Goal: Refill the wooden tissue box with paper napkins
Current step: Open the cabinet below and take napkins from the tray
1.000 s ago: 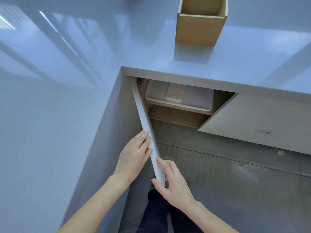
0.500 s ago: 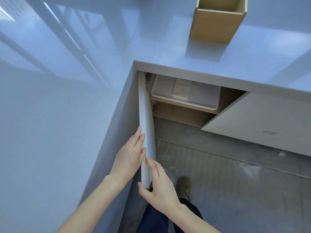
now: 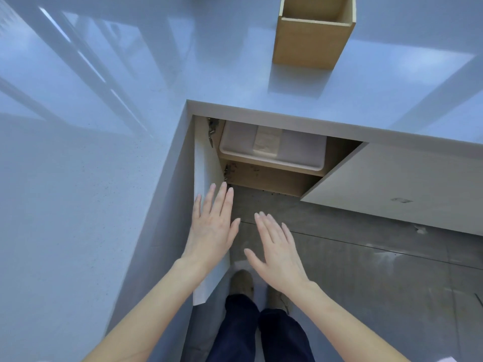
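Note:
The wooden tissue box (image 3: 312,41) stands open-topped on the glossy white counter (image 3: 130,100), at the top of the view. Under the counter the cabinet is open, and a pale plastic bin (image 3: 298,150) on its shelf holds a stack of paper napkins (image 3: 267,140). My left hand (image 3: 213,226) lies flat, fingers spread, against the white cabinet door (image 3: 205,165), which is swung wide open to the left. My right hand (image 3: 278,246) hovers open beside it, touching nothing.
A second white cabinet door (image 3: 392,186) stands open on the right of the cabinet. Grey tiled floor (image 3: 366,283) lies below, with my legs and shoes (image 3: 241,283) near the bottom centre.
The left cabinet door has swung further open towards the counter side. My right hand has let go of its edge and now hovers free. The view has shifted, bringing the cabinet closer.

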Available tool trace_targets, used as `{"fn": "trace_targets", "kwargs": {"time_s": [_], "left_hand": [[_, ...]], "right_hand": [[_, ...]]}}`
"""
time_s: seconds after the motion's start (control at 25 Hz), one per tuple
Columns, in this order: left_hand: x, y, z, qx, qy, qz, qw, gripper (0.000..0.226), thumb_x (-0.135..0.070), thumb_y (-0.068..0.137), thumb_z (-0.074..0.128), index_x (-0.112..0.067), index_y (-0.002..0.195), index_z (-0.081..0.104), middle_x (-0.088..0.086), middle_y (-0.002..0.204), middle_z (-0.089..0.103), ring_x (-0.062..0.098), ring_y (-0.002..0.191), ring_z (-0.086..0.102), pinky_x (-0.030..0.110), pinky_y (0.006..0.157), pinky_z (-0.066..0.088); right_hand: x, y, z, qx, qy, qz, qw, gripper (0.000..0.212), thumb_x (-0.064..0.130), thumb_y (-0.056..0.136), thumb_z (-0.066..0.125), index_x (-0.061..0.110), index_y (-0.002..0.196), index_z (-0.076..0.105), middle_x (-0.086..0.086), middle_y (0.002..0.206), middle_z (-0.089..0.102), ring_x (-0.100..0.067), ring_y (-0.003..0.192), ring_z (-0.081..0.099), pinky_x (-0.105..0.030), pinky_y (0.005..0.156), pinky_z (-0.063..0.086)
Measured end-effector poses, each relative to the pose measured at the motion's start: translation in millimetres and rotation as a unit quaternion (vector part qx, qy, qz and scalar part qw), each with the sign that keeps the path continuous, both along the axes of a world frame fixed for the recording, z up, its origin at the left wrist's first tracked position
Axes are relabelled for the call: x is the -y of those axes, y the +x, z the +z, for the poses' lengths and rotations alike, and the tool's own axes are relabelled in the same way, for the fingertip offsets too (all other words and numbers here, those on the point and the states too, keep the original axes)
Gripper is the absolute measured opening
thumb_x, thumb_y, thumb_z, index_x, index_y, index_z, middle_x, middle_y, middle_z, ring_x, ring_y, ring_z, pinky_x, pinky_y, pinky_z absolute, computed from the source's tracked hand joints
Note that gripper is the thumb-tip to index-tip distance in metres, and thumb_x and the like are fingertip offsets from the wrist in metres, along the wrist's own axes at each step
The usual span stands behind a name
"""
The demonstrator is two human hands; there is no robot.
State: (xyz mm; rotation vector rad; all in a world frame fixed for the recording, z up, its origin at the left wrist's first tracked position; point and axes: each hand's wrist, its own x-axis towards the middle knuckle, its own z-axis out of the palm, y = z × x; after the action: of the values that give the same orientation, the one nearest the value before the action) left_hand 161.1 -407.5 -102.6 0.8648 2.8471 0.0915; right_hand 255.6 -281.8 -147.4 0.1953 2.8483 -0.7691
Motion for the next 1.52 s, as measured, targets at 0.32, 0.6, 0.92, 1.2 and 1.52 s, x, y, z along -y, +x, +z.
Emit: {"fn": "trace_targets", "kwargs": {"time_s": [0.32,0.6,0.92,1.2,1.52], "left_hand": [[-34.3,-16.4,-28.2,-0.017,0.003,0.006,1.0,0.077,-0.043,0.093,0.034,-0.009,0.143,-0.013,0.017,0.156,-0.006,0.035,0.142,-0.011,0.048,0.109,-0.014],[-49.5,-37.7,-51.2,-0.021,0.018,-0.004,1.0,0.082,-0.048,0.09,0.034,-0.014,0.133,-0.027,0.011,0.147,-0.023,0.028,0.132,-0.028,0.048,0.108,-0.017],[-69.3,-67.6,-92.9,-0.002,0.029,-0.02,0.999,0.081,-0.048,0.087,0.04,-0.004,0.145,0.004,0.021,0.155,0.008,0.037,0.142,0.004,0.051,0.112,-0.003],[-92.3,-101.7,-149.4,-0.019,0.058,-0.034,0.998,0.082,-0.047,0.089,0.039,-0.009,0.138,-0.015,0.015,0.153,-0.009,0.033,0.142,-0.006,0.043,0.108,-0.018],[-106.1,-129.5,-209.4,-0.026,0.042,-0.021,0.999,0.08,-0.05,0.091,0.03,-0.014,0.132,-0.028,0.007,0.143,-0.029,0.026,0.135,-0.025,0.043,0.108,-0.014]], "right_hand": [[-42.9,-34.1,-1.7,0.004,0.162,-0.065,0.985,0.081,0.048,0.083,0.053,0.017,0.147,0.013,-0.009,0.157,0.012,-0.026,0.145,0.005,-0.046,0.112,-0.007],[-62.7,-54.4,-11.7,0.012,0.2,-0.061,0.978,0.083,0.05,0.081,0.054,0.019,0.147,0.014,-0.008,0.157,0.014,-0.025,0.145,0.006,-0.046,0.111,-0.008],[-92.0,-83.8,-46.7,0.007,0.214,-0.052,0.975,0.081,0.049,0.082,0.053,0.017,0.146,0.016,-0.009,0.157,0.014,-0.026,0.145,0.009,-0.044,0.11,-0.009],[-111.9,-120.7,-103.9,0.011,0.197,-0.012,0.98,0.084,0.048,0.086,0.049,0.019,0.147,-0.001,-0.005,0.158,-0.007,-0.022,0.144,-0.012,-0.042,0.11,-0.014],[-125.7,-150.5,-164.0,-0.008,0.208,-0.015,0.978,0.087,0.049,0.087,0.047,0.019,0.146,-0.009,-0.007,0.158,-0.01,-0.023,0.145,-0.01,-0.043,0.112,-0.012]]}}
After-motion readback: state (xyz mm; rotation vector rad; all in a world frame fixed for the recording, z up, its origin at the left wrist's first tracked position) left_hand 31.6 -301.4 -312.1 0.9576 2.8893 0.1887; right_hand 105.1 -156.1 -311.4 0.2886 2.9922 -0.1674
